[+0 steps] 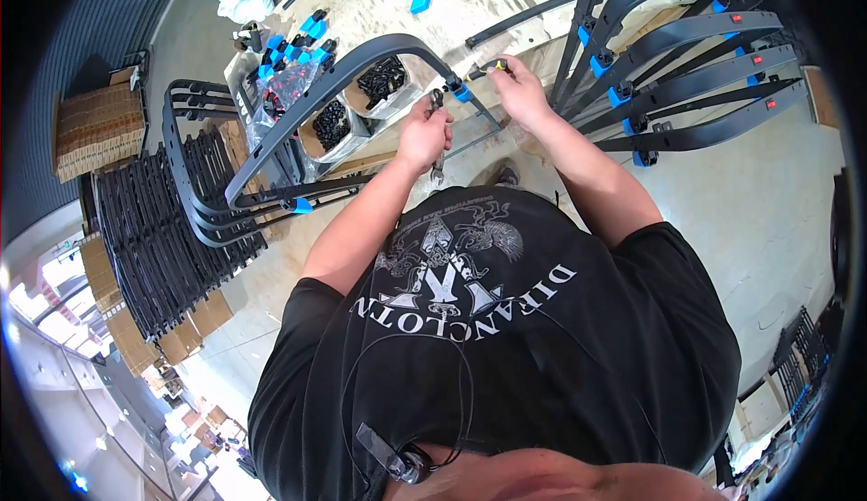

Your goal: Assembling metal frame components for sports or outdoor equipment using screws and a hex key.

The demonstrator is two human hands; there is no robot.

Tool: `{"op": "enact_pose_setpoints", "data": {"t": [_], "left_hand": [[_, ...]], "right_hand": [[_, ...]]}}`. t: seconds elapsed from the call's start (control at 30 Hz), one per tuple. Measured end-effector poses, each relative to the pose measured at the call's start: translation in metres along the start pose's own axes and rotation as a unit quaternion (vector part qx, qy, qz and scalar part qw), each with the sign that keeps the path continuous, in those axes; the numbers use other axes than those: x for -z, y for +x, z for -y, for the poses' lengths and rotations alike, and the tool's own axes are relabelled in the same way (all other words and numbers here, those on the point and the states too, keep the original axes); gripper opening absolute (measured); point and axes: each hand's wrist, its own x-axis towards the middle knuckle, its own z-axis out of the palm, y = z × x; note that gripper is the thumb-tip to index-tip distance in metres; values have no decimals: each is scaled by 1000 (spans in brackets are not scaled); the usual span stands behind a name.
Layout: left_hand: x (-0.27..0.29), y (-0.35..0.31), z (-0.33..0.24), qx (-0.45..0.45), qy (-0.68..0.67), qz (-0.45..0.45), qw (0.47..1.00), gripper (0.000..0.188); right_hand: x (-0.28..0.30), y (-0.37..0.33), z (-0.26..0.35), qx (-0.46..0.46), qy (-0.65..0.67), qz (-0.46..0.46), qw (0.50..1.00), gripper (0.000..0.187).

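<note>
My left hand (424,136) is closed around a metal wrench (437,174), whose two ends stick out above and below the fingers. A screwdriver with a black and yellow handle (493,67) sits in my right hand (522,95), pointing left toward a joint of a curved black tube frame (388,42). A blue clip (461,91) is fitted at that joint, between my two hands. The screwdriver's tip is too small to make out against the joint.
Two boxes of small black parts (381,84) stand at the table edge, near blue-and-black pieces (293,50). More black frames (713,59) with blue clips lean at the right. Stacked black bars (158,239) and cardboard (99,131) are at the left.
</note>
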Motion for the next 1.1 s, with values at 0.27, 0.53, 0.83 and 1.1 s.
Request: {"op": "enact_pose_setpoints", "data": {"t": [0.27,0.53,0.83,1.1], "left_hand": [[-8,0,-22,28,-110,84,990,34],[-2,1,-40,53,-129,130,982,25],[-25,24,22,-103,332,19,937,31],[-3,21,-11,158,-317,276,894,25]], "right_hand": [[-11,26,-5,-80,143,13,986,30],[7,43,-16,-48,62,87,993,42],[19,39,54,-256,-83,175,947,45],[23,51,-12,-16,-128,125,984,52]]}}
